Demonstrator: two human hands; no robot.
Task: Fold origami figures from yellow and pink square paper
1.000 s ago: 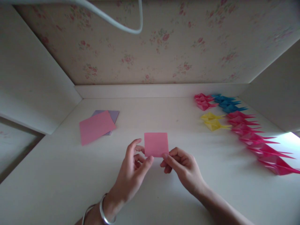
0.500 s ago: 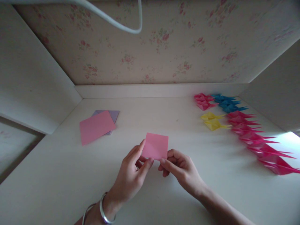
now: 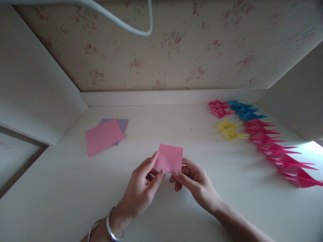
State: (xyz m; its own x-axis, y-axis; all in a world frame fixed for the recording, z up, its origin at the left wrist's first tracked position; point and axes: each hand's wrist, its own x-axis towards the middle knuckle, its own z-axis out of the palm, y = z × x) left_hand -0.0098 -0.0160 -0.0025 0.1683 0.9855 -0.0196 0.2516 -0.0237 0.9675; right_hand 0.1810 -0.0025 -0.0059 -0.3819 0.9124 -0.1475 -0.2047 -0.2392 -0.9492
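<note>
A small pink square of paper (image 3: 169, 158) is held up between my hands, above the white tabletop. My left hand (image 3: 145, 188) grips its left edge and lower left corner, thumb in front. My right hand (image 3: 193, 179) pinches the lower right corner between thumb and fingers. Part of the fingers behind the paper is hidden. Whether the square is one layer or folded, I cannot tell.
To the left, a pink sheet (image 3: 104, 137) lies across purple paper (image 3: 122, 124). Folded paper shapes stand in rows at right: pink (image 3: 271, 149), blue (image 3: 243, 109) and yellow (image 3: 229, 131). A white cable (image 3: 126, 25) hangs at the top.
The pink square has shifted slightly right and tilted a little clockwise. Both hands keep their grip and have barely moved.
</note>
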